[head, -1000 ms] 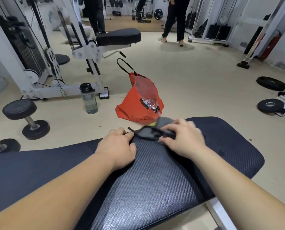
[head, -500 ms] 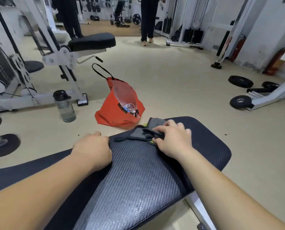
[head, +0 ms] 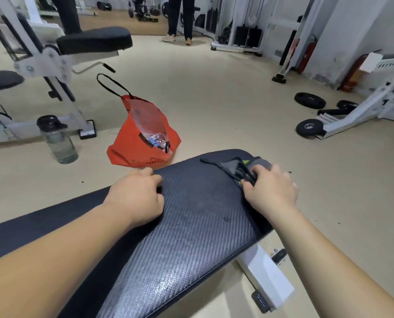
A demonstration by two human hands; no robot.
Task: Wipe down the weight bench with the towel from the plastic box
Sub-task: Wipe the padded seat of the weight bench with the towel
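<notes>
Looks like mid-wipe. Left hand (head: 136,193) curls over the bench's (head: 191,230) far edge, bracing. Right hand (head: 269,191) has the grey towel (head: 235,167) bunched in its fingers, pressed on the bench's far end. Next move probably needs a firm drag back along the pad. Red bag (head: 131,150) sits beyond the bench.

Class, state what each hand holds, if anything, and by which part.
Right hand grips the grey towel by its bunched near end; left hand rests curled on the bench pad, holding nothing.
</notes>
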